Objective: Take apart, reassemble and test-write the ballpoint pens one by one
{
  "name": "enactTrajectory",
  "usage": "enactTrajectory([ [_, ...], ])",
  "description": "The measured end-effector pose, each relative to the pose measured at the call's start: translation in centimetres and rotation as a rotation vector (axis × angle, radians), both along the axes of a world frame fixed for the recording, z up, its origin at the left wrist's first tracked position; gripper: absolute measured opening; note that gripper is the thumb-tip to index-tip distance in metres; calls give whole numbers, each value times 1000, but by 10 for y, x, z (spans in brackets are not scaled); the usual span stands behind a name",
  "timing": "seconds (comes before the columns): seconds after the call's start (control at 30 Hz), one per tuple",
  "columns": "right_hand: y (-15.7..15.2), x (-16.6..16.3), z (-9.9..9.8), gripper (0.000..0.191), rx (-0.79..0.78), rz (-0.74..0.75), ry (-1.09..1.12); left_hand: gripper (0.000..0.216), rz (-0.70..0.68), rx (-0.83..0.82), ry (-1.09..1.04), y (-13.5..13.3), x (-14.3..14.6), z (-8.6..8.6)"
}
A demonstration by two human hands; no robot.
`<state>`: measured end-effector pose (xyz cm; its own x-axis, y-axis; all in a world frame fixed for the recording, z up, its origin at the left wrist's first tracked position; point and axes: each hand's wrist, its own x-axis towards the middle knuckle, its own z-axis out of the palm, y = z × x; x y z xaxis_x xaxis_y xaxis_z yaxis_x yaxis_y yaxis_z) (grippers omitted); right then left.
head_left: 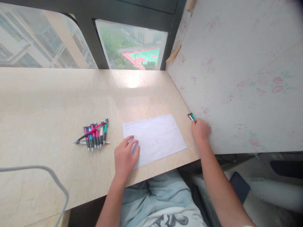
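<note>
A white sheet of paper [157, 140] lies on the table, with rows of faint handwriting along its far edge. My left hand [126, 156] rests on its near left part, fingers loosely curved and apart, holding nothing. Beside the wall, my right hand [201, 130] is closed around the near ends of a few pens [192, 116]; green and white barrels stick out past the fingers. The rest of those pens is hidden by the hand. Left of the paper, several click pens [96, 138] lie side by side, one pink and black pen [87, 135] slanting across them.
A pale marbled table [59, 97] reaches back to the windows [132, 44]. On the right stands a flower-patterned wall panel [236, 78]. A grey cable [53, 176] loops over the near left of the table. Dark objects sit below the edge at right.
</note>
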<state>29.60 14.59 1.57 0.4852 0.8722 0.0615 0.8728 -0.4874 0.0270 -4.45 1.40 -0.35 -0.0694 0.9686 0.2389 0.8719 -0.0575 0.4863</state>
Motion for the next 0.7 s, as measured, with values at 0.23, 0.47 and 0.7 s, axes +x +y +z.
enactTrajectory([
  [0.23, -2, -2, -3, 35, 27, -9, 10, 18, -6, -1, -3, 0, -1, 0],
  [0.47, -4, -5, -3, 34, 52, -23, 22, 19, -6, 0, -6, 0, -1, 0],
  [0.7, -5, -5, 0, 34, 92, -17, 40, 18, -9, -7, -21, 0, -1, -1],
])
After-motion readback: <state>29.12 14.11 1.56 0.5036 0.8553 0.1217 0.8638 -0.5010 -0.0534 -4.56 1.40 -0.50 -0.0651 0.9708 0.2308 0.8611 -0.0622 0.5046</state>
